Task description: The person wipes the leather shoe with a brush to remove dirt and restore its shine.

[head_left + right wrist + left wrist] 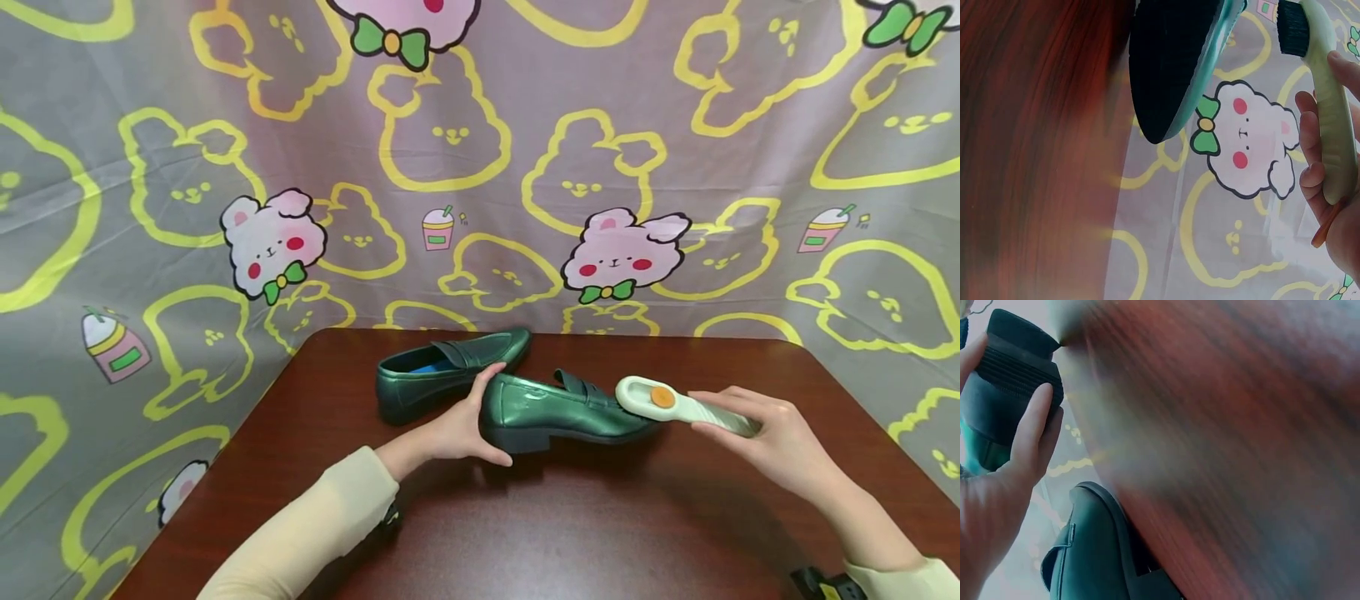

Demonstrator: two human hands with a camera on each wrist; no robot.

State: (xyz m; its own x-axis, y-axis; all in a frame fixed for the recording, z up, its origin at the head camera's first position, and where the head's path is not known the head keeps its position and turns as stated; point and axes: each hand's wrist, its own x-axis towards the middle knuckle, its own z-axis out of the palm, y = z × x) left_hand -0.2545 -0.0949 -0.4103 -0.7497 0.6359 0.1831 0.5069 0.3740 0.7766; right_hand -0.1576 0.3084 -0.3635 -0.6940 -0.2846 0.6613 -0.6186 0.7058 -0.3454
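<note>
The left hand point(453, 429) is curled part-way round the heel of the near green shoe point(525, 408), thumb low beside the dark heel block and fingers on the far side. The right hand point(765, 433) is closed round the handle of a pale brush point(675, 404), its fingertips wrapped on one side of the grip.

In the head view the near shoe is over the middle of the bench point(570, 525), its heel at nine o'clock and its toe between three and four. The far shoe point(405, 387) sits between nine and ten o'clock from it, partly behind the left hand, with a blue insole point(431, 367) showing. The brush head bears a round orange button point(662, 397) and overlaps the toe.

The right wrist view gives what the head view hides — dark bristles point(1293, 28) at one o'clock, an orange loop point(1327, 225) at the handle's end, and the shoe's dark sole point(1163, 69) turned to the camera. There a strip of patterned backdrop point(1241, 137) shows between bristles and shoe.

Only the left wrist view shows the ribbed part point(1013, 362) under the left fingertips — at ten o'clock.
</note>
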